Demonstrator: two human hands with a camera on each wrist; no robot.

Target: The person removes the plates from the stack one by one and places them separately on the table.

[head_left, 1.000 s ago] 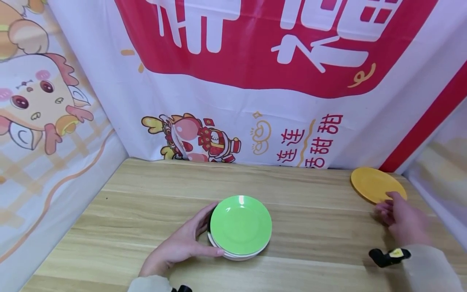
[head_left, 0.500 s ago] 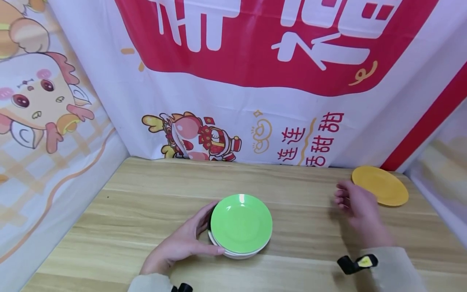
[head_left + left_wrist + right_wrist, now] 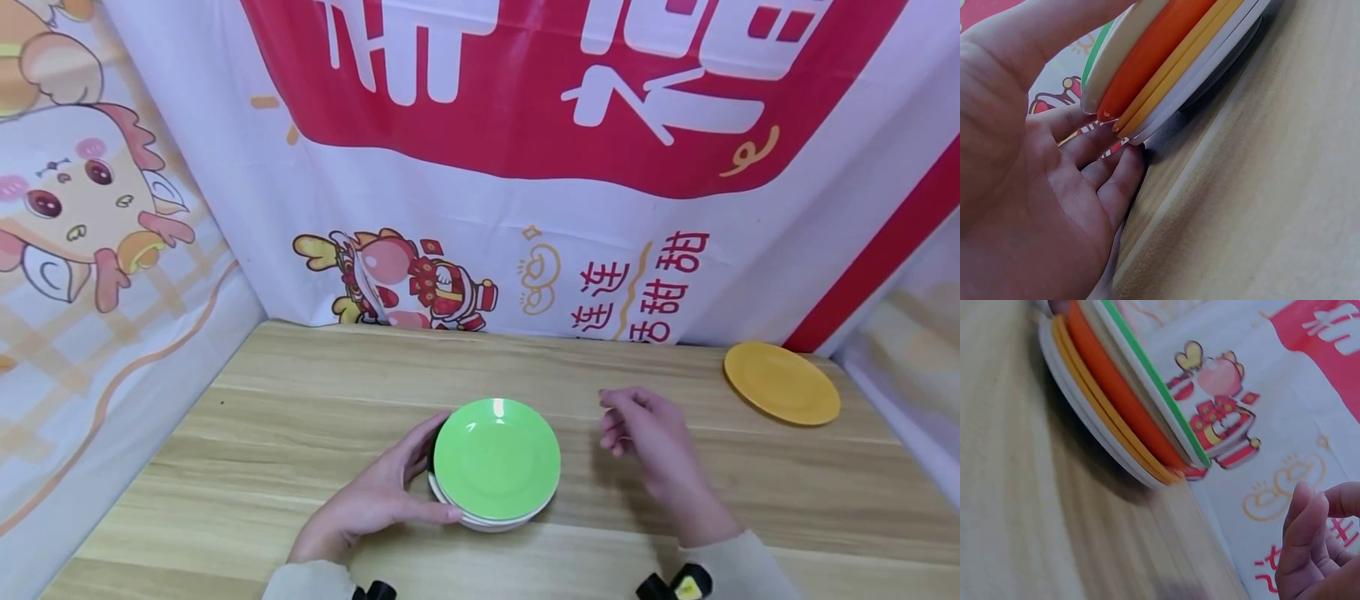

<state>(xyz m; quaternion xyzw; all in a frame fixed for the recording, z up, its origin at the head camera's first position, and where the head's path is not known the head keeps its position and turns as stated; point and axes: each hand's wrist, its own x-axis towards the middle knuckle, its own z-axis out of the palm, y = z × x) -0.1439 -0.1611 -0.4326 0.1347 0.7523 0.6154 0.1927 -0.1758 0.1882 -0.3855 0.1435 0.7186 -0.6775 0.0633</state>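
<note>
A stack of plates stands on the wooden table, a green plate (image 3: 497, 458) on top. In the left wrist view its edge shows a cream plate (image 3: 1124, 53), an orange plate (image 3: 1154, 59), yellow ones (image 3: 1169, 72) and white ones (image 3: 1194, 75) beneath. My left hand (image 3: 378, 492) holds the stack's left side, thumb in front and fingers behind. To the right of the stack, apart from it, my right hand (image 3: 648, 433) hovers with loosely bent fingers and nothing in them. A yellow-orange plate (image 3: 782, 383) lies by itself at the back right.
The wooden table (image 3: 300, 400) meets a printed white and red cloth (image 3: 480, 200) along its back edge. Another printed cloth (image 3: 97, 292) hangs at the left, and pale cloth (image 3: 900, 392) borders the right side.
My right hand has moved left from the yellow-orange plate towards the stack, carrying nothing. That plate stays at the back right. My left hand keeps its hold on the stack.
</note>
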